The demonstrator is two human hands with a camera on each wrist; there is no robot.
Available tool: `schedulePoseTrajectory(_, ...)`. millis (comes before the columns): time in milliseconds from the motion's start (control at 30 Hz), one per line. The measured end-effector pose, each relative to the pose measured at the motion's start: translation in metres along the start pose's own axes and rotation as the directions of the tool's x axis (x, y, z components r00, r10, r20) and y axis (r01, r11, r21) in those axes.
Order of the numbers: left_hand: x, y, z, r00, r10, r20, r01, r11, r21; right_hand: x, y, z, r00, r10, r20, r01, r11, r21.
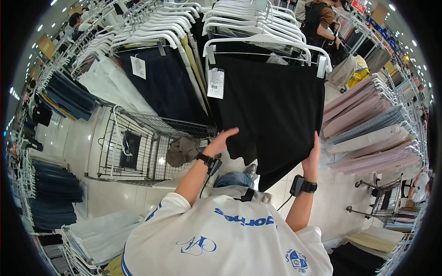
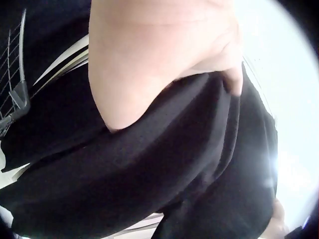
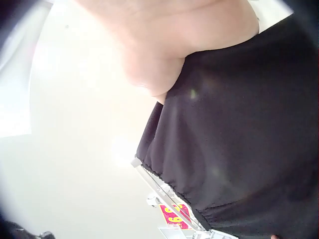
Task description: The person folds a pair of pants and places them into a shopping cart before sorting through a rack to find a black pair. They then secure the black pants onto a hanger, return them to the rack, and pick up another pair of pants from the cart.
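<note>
A pair of black shorts point(image 1: 276, 101) hangs by clips from a white hanger point(image 1: 262, 40) in front of me, with a white tag point(image 1: 215, 83) at its left side. My left hand point(image 1: 222, 142) holds the left leg near the hem, thumb on the front and the other fingers hidden behind the cloth. In the left wrist view, the black fabric point(image 2: 124, 174) folds beneath that hand. On the opposite side, my right hand point(image 1: 312, 156) grips the outer edge low down. The right wrist view shows the gathered waistband point(image 3: 172, 186) and the cloth spread out from this hand.
White hangers point(image 1: 152, 25) with trousers crowd the rail at left. Below them stands a wire cart point(image 1: 138, 156) holding a grey-brown garment point(image 1: 182, 151) and a hanger. Pink and white trousers point(image 1: 368, 129) hang at right, near another cart point(image 1: 384, 200). A person point(image 1: 322, 20) stands beyond.
</note>
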State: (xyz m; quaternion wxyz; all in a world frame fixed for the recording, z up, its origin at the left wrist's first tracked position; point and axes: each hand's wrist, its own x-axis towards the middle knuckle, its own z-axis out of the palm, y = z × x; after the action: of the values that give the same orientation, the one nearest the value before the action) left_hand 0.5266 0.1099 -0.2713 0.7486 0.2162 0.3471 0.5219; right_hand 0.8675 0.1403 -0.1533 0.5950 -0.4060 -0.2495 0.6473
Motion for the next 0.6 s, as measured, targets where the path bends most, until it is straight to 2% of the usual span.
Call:
schedulePoseTrajectory(33,-0.013,-0.002,0.003,0.999,-0.025,-0.028,0.027,0.994,0.102,0.001,0.002,-0.003,1.0,-0.016,-0.024,0.016,1.0,-0.022)
schedulePoseTrajectory(67,-0.026,-0.003,0.006,0.999,-0.022,-0.031,0.026,0.994,0.102,0.001,0.005,-0.005,0.998,-0.034,-0.045,0.032,0.999,-0.044)
schedulePoseTrajectory(133,-0.048,0.0,0.009,0.994,-0.108,0.003,0.102,0.944,0.315,-0.003,0.007,-0.004,0.998,-0.047,-0.046,0.043,0.995,-0.093)
schedulePoseTrajectory(200,-0.072,0.004,0.014,0.998,-0.064,-0.02,0.067,0.911,0.407,-0.008,0.01,-0.001,0.997,-0.063,-0.043,0.056,0.988,-0.141)
schedulePoseTrajectory(300,-0.101,0.009,0.007,0.991,-0.101,-0.091,0.129,0.912,0.391,-0.017,0.017,0.0,0.999,-0.043,-0.031,0.039,0.993,-0.11)
schedulePoseTrajectory(367,-0.114,0.01,-0.007,0.985,-0.137,-0.107,0.153,0.976,0.157,-0.02,0.023,-0.003,0.999,-0.044,-0.017,0.041,0.99,-0.137)
schedulePoseTrajectory(400,-0.121,0.015,-0.008,0.985,-0.134,-0.11,0.151,0.976,0.156,-0.022,0.026,-0.005,0.999,-0.042,-0.014,0.04,0.99,-0.136)
schedulePoseTrajectory(467,-0.135,0.024,-0.009,0.988,-0.117,-0.096,0.118,0.993,0.004,-0.024,0.033,-0.008,1.0,-0.021,-0.02,0.018,0.988,-0.156)
schedulePoseTrajectory(600,-0.148,0.028,-0.017,0.99,-0.095,-0.1,0.093,0.995,-0.033,-0.026,0.048,-0.014,0.998,0.039,0.04,-0.032,0.987,-0.158)
